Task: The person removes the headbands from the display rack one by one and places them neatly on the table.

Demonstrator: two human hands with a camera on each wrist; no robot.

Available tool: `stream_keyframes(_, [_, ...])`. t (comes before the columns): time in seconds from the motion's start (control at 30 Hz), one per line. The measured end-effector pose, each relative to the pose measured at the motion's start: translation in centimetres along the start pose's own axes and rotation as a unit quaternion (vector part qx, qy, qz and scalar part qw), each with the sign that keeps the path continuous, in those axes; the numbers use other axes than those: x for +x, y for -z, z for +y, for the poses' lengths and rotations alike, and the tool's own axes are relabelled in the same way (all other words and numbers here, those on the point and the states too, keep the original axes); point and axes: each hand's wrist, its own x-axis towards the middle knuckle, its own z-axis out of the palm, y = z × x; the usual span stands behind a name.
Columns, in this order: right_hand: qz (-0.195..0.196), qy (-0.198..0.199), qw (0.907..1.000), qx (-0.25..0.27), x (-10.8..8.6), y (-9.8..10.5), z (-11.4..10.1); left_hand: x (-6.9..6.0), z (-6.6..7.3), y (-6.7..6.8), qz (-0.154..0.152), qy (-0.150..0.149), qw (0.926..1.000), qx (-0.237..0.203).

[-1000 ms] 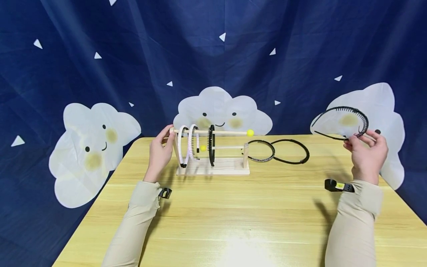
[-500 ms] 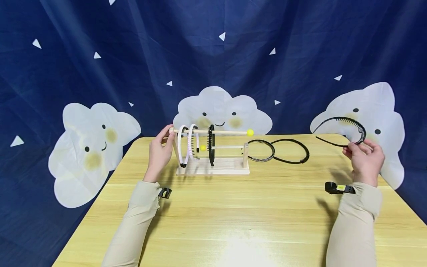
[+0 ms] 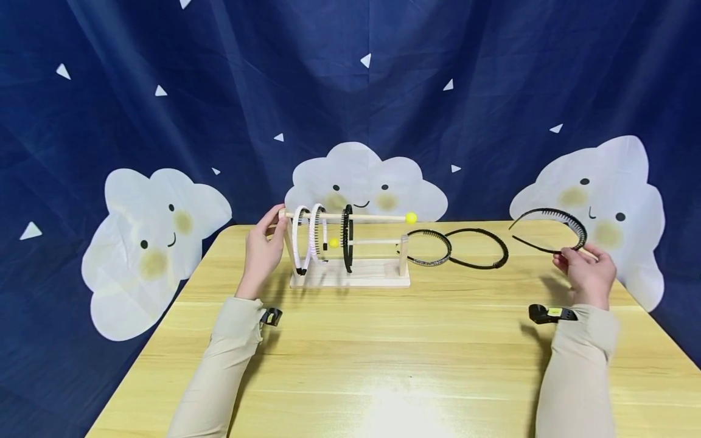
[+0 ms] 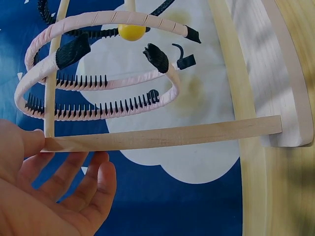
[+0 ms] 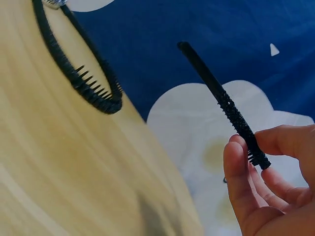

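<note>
My left hand [image 3: 263, 250] pinches the top of the left upright of a wooden headband stand [image 3: 378, 281]. In the left wrist view the thumb is at one side of that upright [image 4: 162, 137] and the fingers at the other. Two pale pink, toothed headbands [image 4: 98, 19] hang on the top rod, near the left hand. A black headband [image 3: 350, 243] hangs farther right on the stand. My right hand [image 3: 591, 277] holds another black toothed headband [image 5: 226, 105] above the table's right side, pinched between thumb and fingers at its curved part. Its free ends point left.
Right of the stand, a headband with a glittery band [image 3: 438, 262] and a plain black headband [image 3: 501, 258] lie on the wooden table [image 3: 350, 340], touching or overlapping. Yellow balls cap the rods, one at the upper rod's right end [image 3: 411, 218]. A blue curtain [image 3: 350, 109] hangs behind.
The right hand has come down and slightly left with the black headband, lowering it toward the table. The left hand and the stand have stayed in place.
</note>
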Motion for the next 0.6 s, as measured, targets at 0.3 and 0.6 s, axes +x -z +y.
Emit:
stream_keyframes(0.3, [0.018, -0.014, 0.9997, -0.011, 1.0, 0.8, 1.0, 0.0, -0.1, 0.0, 0.004, -0.005, 1.0, 0.0])
stream_keyframes(0.6, [0.04, -0.02, 0.9985, -0.03, 1.9, 1.5, 2.1, 0.0, 0.0, -0.1, 0.002, -0.005, 1.0, -0.005])
